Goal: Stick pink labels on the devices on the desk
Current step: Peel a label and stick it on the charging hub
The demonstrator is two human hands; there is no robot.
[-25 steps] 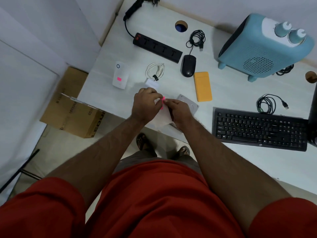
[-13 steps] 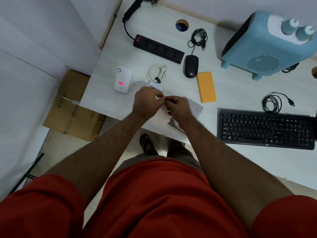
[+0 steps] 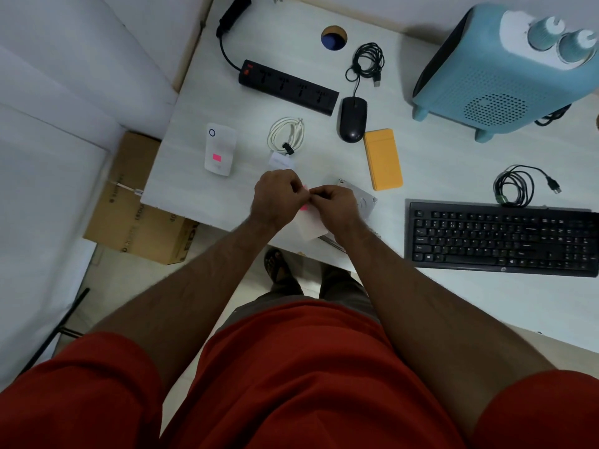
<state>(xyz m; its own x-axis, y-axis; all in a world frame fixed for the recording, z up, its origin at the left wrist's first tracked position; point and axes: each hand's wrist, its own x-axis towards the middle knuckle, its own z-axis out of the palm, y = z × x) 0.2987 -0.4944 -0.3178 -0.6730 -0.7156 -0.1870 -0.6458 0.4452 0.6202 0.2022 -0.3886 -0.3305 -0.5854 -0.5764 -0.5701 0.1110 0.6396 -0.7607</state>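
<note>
A: Pink labels first: one small bright rectangle (image 3: 217,157) already sits on the flat white plastic remote-shaped device (image 3: 219,148) at the left of the pale tabletop (image 3: 453,163).

B: And since a second ago the hands have closed together over the white backing sheet (image 3: 309,223) at the near edge. Left hand (image 3: 275,199) curled, its grip pinching a pink label (image 3: 305,187) at the fingertips.

A: Right hand (image 3: 335,204) pinches there too, but on label or sheet, I cannot tell. Looks like peeling, so the next sticker is nearly free.

B: Rightward, unlabelled: glossy black oval mouse (image 3: 352,118), matte orange slab-shaped power bank (image 3: 383,158), black keyboard (image 3: 502,238), ribbed blue heater (image 3: 499,69).
</note>
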